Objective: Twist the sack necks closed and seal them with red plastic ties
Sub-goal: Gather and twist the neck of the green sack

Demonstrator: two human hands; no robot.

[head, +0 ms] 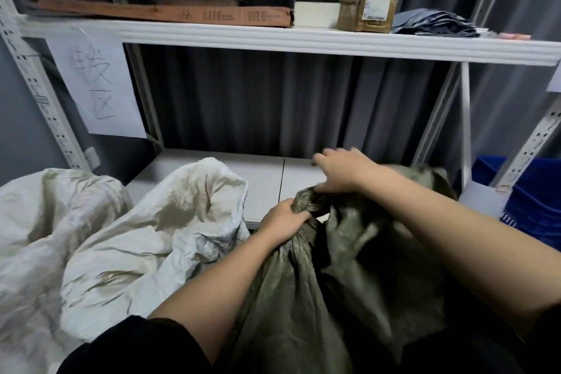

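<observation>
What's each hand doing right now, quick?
Left hand: fingers curled tight round the gathered neck of the green sack.
Right hand: resting on the neck's top, blurred; grip cannot be told.

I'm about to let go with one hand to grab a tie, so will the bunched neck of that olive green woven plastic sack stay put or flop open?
The olive green woven plastic sack looks limp and creased, so its neck will probably slump. The left hand grips the gathered neck tightly, which may hold the bunch. The weave looks slick, so twists could unwind.
</observation>
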